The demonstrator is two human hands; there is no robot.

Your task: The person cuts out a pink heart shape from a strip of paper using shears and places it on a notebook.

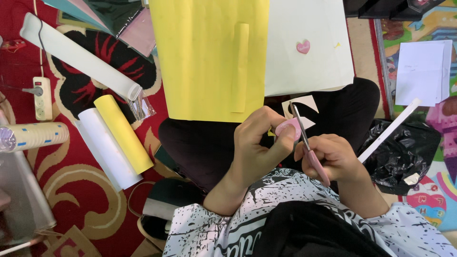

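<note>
My left hand (259, 143) pinches a small pink paper piece (287, 127) between thumb and fingers, just above my lap. My right hand (333, 157) grips scissors (304, 143) with pink handles. Their blades point up and away, and they meet the pink piece at its right edge. Both hands hover over my crossed legs in black trousers (209, 147). A large yellow paper sheet (209, 57) lies on the floor just beyond my hands, with a narrow yellow strip (240, 66) resting on it. A white sheet (309, 47) beside it carries a small pink heart (303, 46).
Yellow (124, 133) and white (104, 147) paper rolls lie at the left on a red patterned carpet (71, 190), with a longer white roll (76, 54) and a power strip (42, 97). A black plastic bag (404, 152), a white stick (390, 129) and white papers (421, 71) are at right.
</note>
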